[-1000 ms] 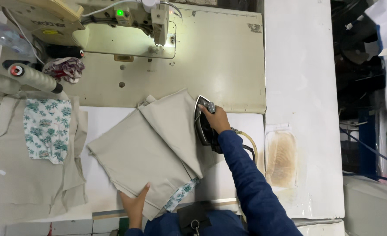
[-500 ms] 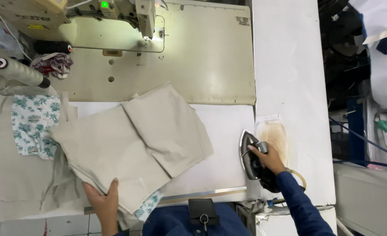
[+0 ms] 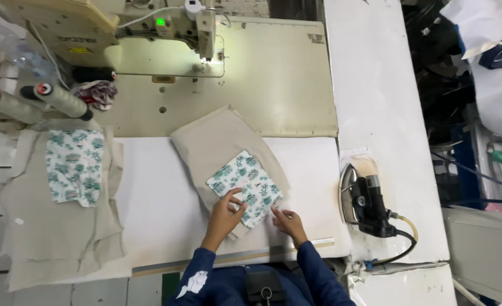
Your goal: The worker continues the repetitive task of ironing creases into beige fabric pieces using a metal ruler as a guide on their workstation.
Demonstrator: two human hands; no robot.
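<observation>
On beige cloth (image 3: pixel 217 139); hands touch printed patch (image 3: pixel 245 187).

Both forearms, in dark blue sleeves, reach fwd from the bottom edge. Left hand (image 3: pixel 225 212) lies palm down, fingers spread and slightly curled. Right hand (image 3: pixel 288 222) sits just beside it, index finger extended, nothing gripped.

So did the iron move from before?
Yes. The iron went from the beige cloth to the right, parked on the white side table, with no hand on it.
</observation>
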